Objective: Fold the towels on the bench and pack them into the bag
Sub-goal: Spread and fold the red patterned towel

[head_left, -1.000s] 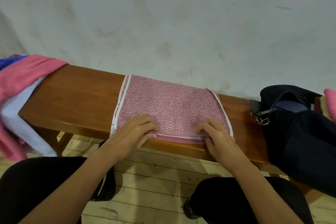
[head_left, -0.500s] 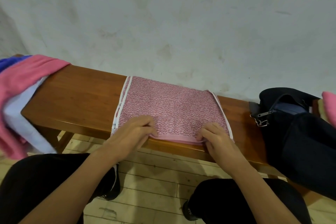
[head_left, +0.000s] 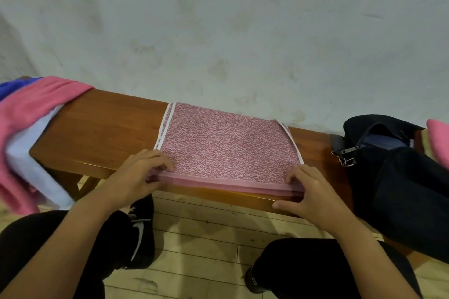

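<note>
A pink speckled towel point(head_left: 226, 145) with white side edges lies folded flat across the middle of the wooden bench point(head_left: 102, 128). My left hand point(head_left: 138, 175) grips its near left corner, fingers curled over the layered edge. At the near right corner my right hand point(head_left: 308, 192) pinches the layers, fingers on top and thumb below the bench edge. A dark bag point(head_left: 398, 172) sits open on the bench's right end.
A heap of pink, white and blue towels point(head_left: 26, 133) hangs over the bench's left end. Another pink cloth point(head_left: 439, 141) shows at the right edge behind the bag. A grey wall runs right behind the bench. My knees and shoes are over the plank floor below.
Both hands slid apart along the towel's near edge, from near its middle out to the two front corners, and now grip the layers there.
</note>
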### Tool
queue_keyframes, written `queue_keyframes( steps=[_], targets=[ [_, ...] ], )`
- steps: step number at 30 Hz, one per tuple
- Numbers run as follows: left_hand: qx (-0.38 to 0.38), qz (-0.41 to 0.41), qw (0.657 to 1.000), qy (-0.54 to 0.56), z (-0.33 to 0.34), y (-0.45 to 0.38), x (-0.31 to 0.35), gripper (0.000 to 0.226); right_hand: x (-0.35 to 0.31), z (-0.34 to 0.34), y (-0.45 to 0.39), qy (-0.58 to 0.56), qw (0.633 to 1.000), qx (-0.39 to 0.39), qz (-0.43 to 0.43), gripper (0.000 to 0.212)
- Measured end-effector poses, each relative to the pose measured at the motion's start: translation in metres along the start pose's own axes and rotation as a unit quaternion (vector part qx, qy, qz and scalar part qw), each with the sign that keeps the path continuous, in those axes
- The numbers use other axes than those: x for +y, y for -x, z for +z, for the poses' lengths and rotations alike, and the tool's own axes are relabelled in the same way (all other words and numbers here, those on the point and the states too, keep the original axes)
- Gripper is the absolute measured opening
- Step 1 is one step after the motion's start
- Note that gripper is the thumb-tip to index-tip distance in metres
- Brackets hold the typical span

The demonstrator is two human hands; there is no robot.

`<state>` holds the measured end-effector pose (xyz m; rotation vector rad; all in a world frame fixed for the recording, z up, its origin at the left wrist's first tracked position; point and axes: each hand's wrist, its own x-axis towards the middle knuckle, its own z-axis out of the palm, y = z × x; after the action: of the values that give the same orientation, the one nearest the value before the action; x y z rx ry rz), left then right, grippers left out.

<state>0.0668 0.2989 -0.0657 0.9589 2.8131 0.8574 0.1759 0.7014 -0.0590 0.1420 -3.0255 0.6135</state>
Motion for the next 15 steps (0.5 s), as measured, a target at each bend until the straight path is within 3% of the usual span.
queue_keyframes(
  steps=[3, 9, 12, 15],
  targets=[
    [0.005, -0.015, 0.997, 0.07, -0.01, 0.004, -0.003, 0.048, 0.003, -0.002, 0.006, -0.023, 1.0, 0.003, -0.006, 0.056],
    [0.07, -0.056, 0.986, 0.139, -0.016, 0.006, -0.007, 0.028, 0.0, 0.001, 0.014, -0.068, 0.996, 0.016, -0.047, 0.031],
    [0.139, -0.086, 0.966, 0.202, -0.027, 0.004, 0.002, 0.026, -0.004, 0.003, 0.016, -0.086, 0.993, 0.068, -0.038, 0.019],
    [0.162, -0.09, 0.954, 0.236, -0.035, 0.006, 0.012, 0.023, -0.009, -0.001, 0.013, -0.09, 0.988, 0.126, 0.005, 0.023]
  ],
)
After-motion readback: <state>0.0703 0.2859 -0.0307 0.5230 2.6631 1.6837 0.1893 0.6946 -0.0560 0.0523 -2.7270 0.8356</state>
